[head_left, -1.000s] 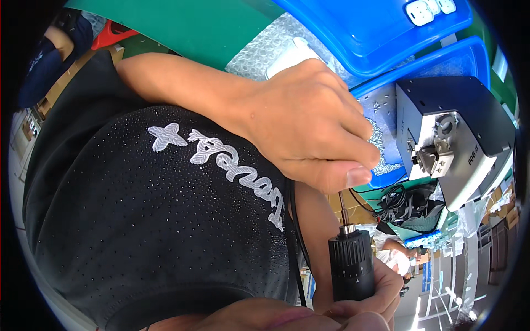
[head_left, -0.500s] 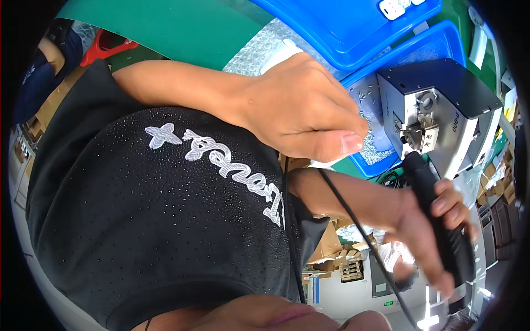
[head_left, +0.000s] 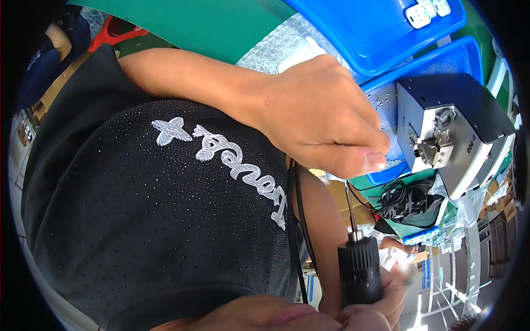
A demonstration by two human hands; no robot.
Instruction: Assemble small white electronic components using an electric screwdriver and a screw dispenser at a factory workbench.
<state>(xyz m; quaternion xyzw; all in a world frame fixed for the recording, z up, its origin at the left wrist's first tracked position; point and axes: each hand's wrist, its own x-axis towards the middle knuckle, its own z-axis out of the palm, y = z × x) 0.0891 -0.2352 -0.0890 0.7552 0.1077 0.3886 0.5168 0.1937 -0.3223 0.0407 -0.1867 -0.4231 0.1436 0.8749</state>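
Observation:
My left hand (head_left: 331, 118) is closed, the thumb pressed against the curled fingers. Past its far side sticks out a white plastic part (head_left: 302, 54) over bubble wrap; the hand hides the rest of the part. My right hand (head_left: 383, 300), low in the view, is wrapped round a black electric screwdriver (head_left: 360, 270). Its thin bit (head_left: 351, 209) points up, the tip just below my left thumb; whether the tip touches anything is hidden. To the right stands a screw feeder (head_left: 458, 124) with a dark top and metal front, beside small loose screws (head_left: 386, 105).
A blue tray (head_left: 364, 47) at the far side holds several white parts (head_left: 425, 14). A second blue bin (head_left: 469, 55) lies behind the feeder. Coiled black cable (head_left: 395, 196) rests on the green table (head_left: 204, 27). A red object (head_left: 113, 33) and another person's arm (head_left: 58, 41) show far left.
My right hand has brought the screwdriver from the screw feeder's front down and left, with its bit now below my left hand. My left hand stays closed; the whole view has shifted slightly.

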